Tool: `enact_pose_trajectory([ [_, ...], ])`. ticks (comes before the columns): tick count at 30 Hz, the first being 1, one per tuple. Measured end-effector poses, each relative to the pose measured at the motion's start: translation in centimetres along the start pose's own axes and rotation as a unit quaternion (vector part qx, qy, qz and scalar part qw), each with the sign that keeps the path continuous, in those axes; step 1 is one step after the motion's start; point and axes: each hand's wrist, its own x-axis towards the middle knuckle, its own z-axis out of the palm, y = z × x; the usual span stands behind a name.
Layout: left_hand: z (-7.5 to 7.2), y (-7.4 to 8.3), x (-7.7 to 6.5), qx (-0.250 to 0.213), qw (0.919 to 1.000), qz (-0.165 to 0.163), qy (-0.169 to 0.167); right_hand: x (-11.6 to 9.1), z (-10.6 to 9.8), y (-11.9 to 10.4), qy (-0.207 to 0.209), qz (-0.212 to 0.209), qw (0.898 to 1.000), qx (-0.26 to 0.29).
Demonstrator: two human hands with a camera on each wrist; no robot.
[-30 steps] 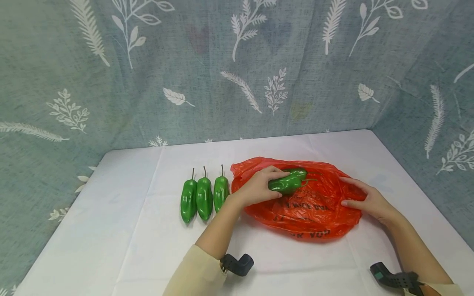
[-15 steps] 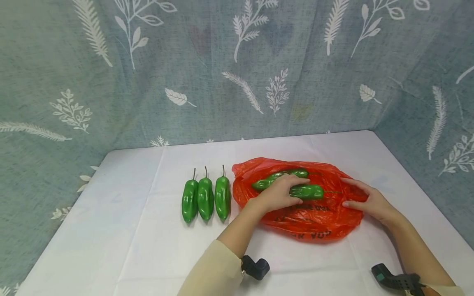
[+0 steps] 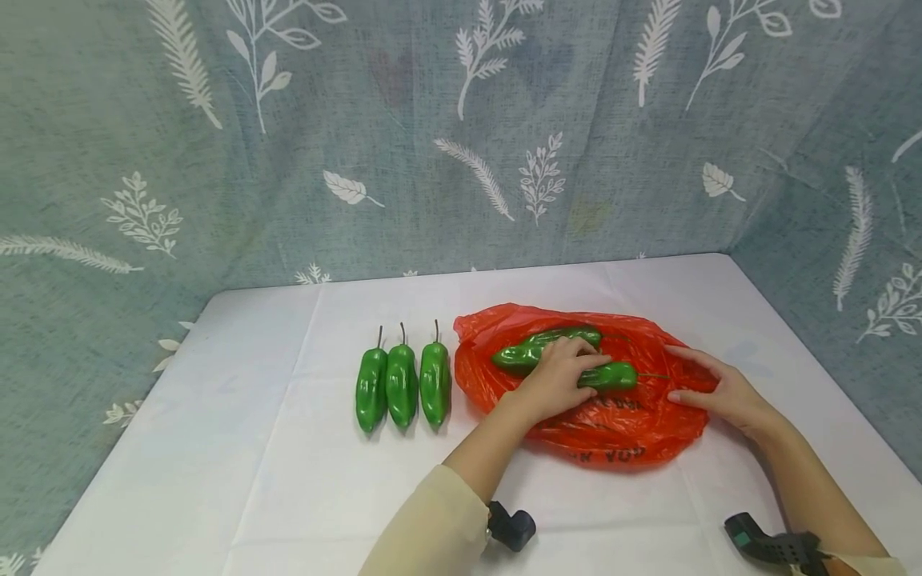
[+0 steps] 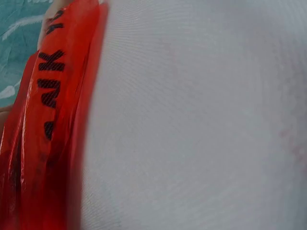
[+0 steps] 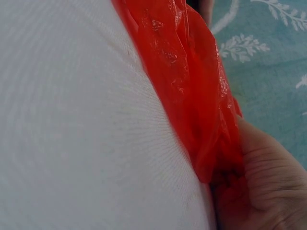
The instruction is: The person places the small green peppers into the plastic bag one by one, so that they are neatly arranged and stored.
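Observation:
A red plastic bag with dark print lies flattened on the white tabletop, its mouth facing up. My left hand reaches into it and grips a long green chili pepper, whose thin stem points right. The middle of that pepper is hidden by the fingers. Just behind, at least one more green chili pepper lies in the bag, partly covered by the hand. At the bag's right side, my right hand holds its edge between thumb and fingers. In the right wrist view, the thumb lies against the red plastic.
Three green chili peppers lie side by side left of the bag, stems away from me: a left one, a middle one and a right one. A blue-green cloth with white leaf prints hangs behind the table.
My left hand has moved to the right inside the bag with the pepper, uncovering more of the peppers behind. My right hand has stayed at the bag's edge.

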Motion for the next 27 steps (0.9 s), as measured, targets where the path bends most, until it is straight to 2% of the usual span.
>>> enact_pose_trajectory([
  [4, 0.2, 0.1, -0.1, 0.016, 0.9998, -0.009, 0.001, 0.1, 0.0, 0.0, -0.002, 0.001, 1.0, 0.002],
  [12, 0.5, 0.2, -0.2, -0.012, 0.9998, -0.015, 0.008, 0.0, 0.0, 0.0, 0.0, -0.003, 1.0, 0.009],
  [19, 0.3, 0.5, -0.6, -0.067, 0.9968, -0.021, 0.038, 0.1, -0.2, 0.3, -0.001, -0.01, 1.0, 0.0],
  [27, -0.1, 0.0, -1.8, -0.136, 0.9874, -0.021, 0.078, 0.0, -0.2, 0.2, -0.004, -0.015, 1.0, 0.002],
])
